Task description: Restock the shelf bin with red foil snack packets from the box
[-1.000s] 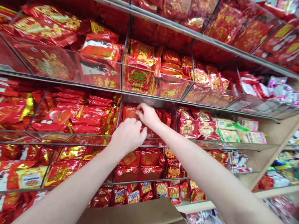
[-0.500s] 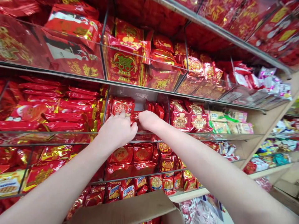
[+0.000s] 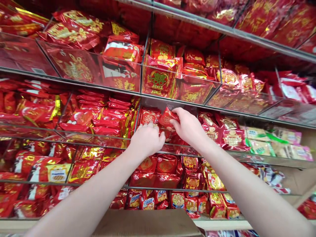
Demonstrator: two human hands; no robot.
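My right hand (image 3: 189, 126) pinches a small red packet (image 3: 168, 119) between thumb and fingers, tilted above other packets in the middle shelf compartment. To its left, my left hand (image 3: 147, 139) reaches over the clear front edge of the same compartment. Its fingertips rest against an upright red packet with gold print (image 3: 149, 117), and the thumb stands apart from the fingers. The lower part of that packet is hidden behind my fingers.
Clear dividers and a clear front lip (image 3: 118, 142) bound the shelf bins. Red packets with a green-and-gold emblem (image 3: 159, 79) stand on the shelf above. Pale green-trimmed packets (image 3: 261, 141) lie at the right. An open cardboard box flap (image 3: 148, 222) sits below my arms.
The view has shifted left. My right hand has lifted and now shows a red packet in its fingers. My left hand stays at the same packet.
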